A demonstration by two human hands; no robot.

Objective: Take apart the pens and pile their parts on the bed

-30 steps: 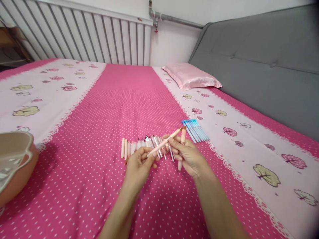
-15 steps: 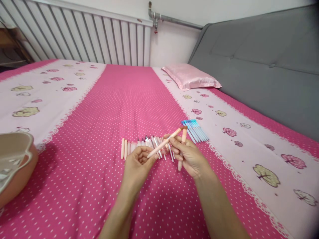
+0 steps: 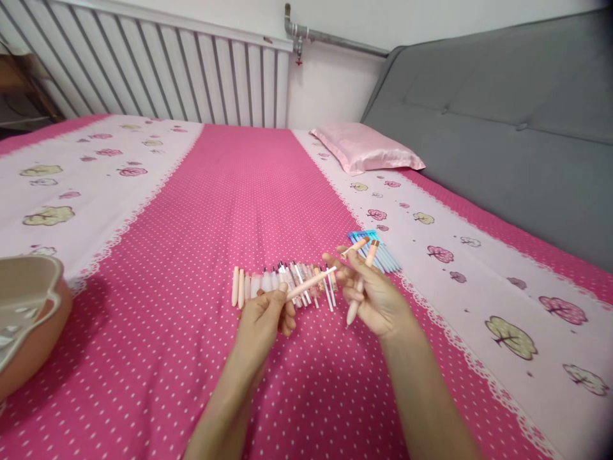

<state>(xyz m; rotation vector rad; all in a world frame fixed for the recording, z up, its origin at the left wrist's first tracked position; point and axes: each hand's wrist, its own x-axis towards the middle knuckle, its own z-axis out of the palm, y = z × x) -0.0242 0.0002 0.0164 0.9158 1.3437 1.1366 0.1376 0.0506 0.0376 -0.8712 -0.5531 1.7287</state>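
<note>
Hands apart, both gripping: left hand pinches uncapped pink pen, white end pointing toward the right hand, held above the row of pens on the polka-dot bedspread; right hand has brown-ended cap at fingertips, cap apart from pen, plus second pen clasped in fingers, slanted, tip down; blue pens lie just beyond right hand, peach container far left
</note>
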